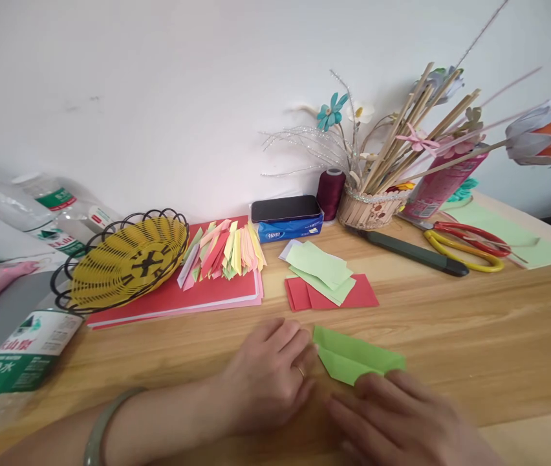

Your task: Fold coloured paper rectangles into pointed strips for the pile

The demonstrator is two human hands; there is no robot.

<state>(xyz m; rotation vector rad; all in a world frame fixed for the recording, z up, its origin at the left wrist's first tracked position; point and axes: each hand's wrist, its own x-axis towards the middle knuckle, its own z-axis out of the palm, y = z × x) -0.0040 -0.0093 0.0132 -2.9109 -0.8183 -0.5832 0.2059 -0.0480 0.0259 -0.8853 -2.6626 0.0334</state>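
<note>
A green sheet of paper (360, 356) with a fold along its length lies on the wooden table in front of me. My left hand (275, 372), wearing a ring and a bangle, has its fingers curled closed beside the paper's left end; whether anything is between them is hidden. At the lower right edge of the paper, the bent fingers of my right hand (401, 414) grip it. Just behind lie light green paper slips (321, 265) on top of red paper pieces (365, 292).
Folded colored paper strips (229, 249) rest on red sheets (154, 303), next to a yellow woven basket (130, 265). Plastic bottles (28, 349) and a pink glue gun (6, 281) are left. Behind are a phone (285, 208), thread spool (331, 194), scissors (469, 249) and dark-handled tool (416, 252).
</note>
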